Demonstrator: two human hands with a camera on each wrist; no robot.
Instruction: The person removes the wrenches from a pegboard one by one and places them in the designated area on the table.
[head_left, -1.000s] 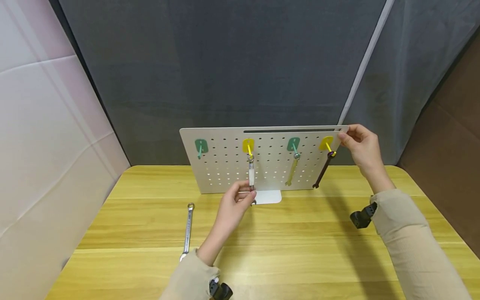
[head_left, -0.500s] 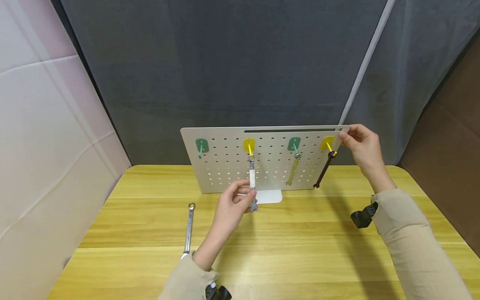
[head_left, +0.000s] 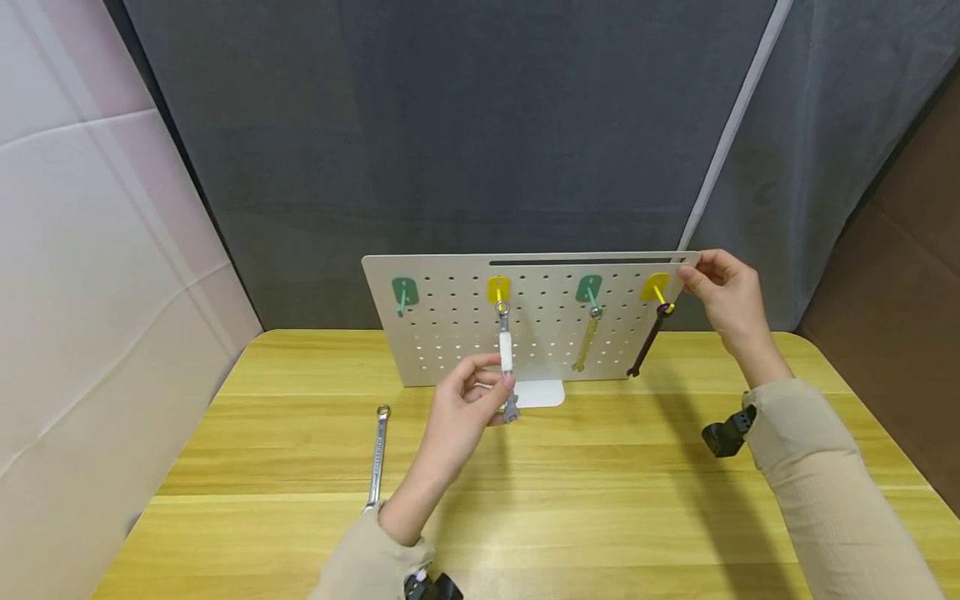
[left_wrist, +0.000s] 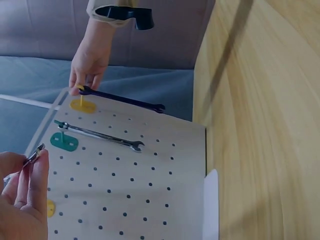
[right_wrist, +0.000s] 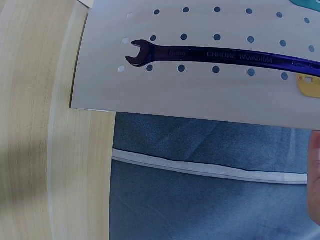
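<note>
My left hand (head_left: 467, 400) pinches a silver combination wrench (head_left: 506, 352) near its lower, open-ended head. The ring end of that wrench is at the tip of the middle-left yellow hook (head_left: 498, 289); I cannot tell whether it is on the hook. In the left wrist view, only a small part of this wrench shows above the fingers. With thumb and fingers, my right hand (head_left: 726, 302) grips the upper right corner of the white pegboard (head_left: 457, 267). A dark purple wrench (right_wrist: 220, 55) hangs from the yellow hook (head_left: 655, 287) beside it.
Another wrench (left_wrist: 102, 136) hangs from a green hook (head_left: 588, 288). At the far left, a green hook (head_left: 405, 292) carries nothing. A silver wrench (head_left: 377, 458) lies on the wooden table (head_left: 285, 433), partly behind my left sleeve. The board's white foot (head_left: 542, 393) juts forward.
My left hand has raised the wrench slightly, bringing its ring end up to the yellow hook. The wrench's lower head has come into view below the fingers. My right hand keeps its grip.
</note>
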